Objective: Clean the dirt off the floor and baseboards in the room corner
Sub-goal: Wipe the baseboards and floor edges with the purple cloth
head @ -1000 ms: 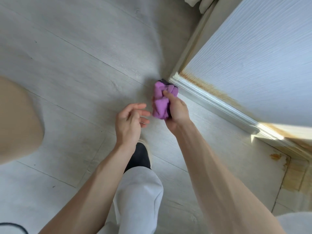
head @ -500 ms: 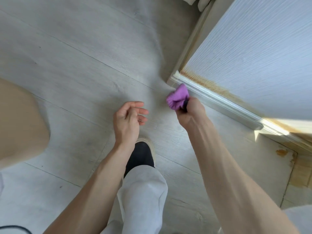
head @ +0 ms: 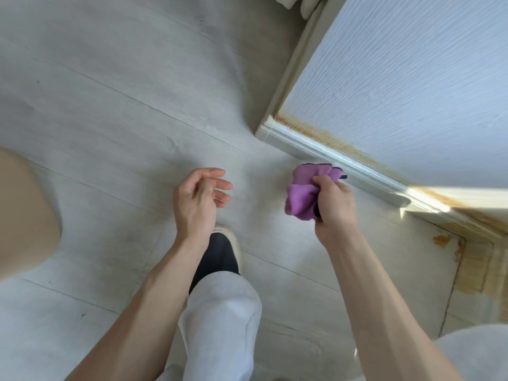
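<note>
- Two hands in your view: your right hand (head: pixel 334 204) has its fingers curled tight round a bunched-up purple cloth (head: pixel 305 192), holding it just above the floor (head: pixel 123 127), right beside the baseboard (head: pixel 338 160).
- Can't tell if the cloth is actually touching the baseboard or the floor; its top edge sits very close to the trim.
- Your left hand (head: pixel 199 200) holds nothing. It hangs over the floor, fingers loosely curled and a bit spread, well apart from the cloth.
- That baseboard runs diagonally from the outer corner toward the right edge, with a brownish-orange stain band along the wall (head: pixel 412 86) just above it.
- More rusty-looking stains (head: pixel 442 239) sit on the floor at the far right, next to a yellowed patch in the corner.
- Your shoe (head: pixel 221 254), dark with a pale rim, is planted on the floor between your arms, with a light grey trouser leg (head: pixel 220 320) above it.
- A few small dark specks dot the pale planks at lower left.
</note>
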{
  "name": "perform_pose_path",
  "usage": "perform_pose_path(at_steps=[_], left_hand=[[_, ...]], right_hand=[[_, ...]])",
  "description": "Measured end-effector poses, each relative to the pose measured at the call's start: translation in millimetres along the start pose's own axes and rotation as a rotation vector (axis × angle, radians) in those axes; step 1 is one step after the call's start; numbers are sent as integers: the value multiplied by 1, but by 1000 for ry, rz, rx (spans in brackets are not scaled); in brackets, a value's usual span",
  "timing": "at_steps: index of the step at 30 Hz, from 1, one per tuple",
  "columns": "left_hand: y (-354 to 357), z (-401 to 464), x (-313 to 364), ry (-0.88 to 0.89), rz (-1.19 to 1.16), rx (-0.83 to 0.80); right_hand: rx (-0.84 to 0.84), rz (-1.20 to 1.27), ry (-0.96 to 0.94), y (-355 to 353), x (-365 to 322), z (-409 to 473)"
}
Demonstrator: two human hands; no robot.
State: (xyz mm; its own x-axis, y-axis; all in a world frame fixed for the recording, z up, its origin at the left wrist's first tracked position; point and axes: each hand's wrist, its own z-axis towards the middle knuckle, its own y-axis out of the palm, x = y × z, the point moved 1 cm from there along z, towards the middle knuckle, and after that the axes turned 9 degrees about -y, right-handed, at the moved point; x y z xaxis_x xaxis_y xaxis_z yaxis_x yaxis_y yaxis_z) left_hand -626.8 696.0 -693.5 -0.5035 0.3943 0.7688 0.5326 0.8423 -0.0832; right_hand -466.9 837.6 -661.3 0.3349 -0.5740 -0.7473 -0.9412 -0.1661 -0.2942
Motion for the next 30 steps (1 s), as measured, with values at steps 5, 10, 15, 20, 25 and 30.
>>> perform_pose_path(at_steps=[5,10,15,20,25,30], left_hand=[[6,-4,0,-13,15,-20],[9,-6,-1,-7,24,-29],[7,-9,-2,-9,24,-42],[10,-11,-3,-13,32,-50],[8,-7,2,-5,46,-47],[1,-6,1,-9,47,-39]], right_hand=[[117,-199,-197,1,-13,33],[-65,-293,-403,65,-33,14],[128,-149,-210,-2,12,25],[-29,-178,-295,27,-10,21],[-147,-160,-207,46,-10,27],[81,-164,-97,2,5,40]])
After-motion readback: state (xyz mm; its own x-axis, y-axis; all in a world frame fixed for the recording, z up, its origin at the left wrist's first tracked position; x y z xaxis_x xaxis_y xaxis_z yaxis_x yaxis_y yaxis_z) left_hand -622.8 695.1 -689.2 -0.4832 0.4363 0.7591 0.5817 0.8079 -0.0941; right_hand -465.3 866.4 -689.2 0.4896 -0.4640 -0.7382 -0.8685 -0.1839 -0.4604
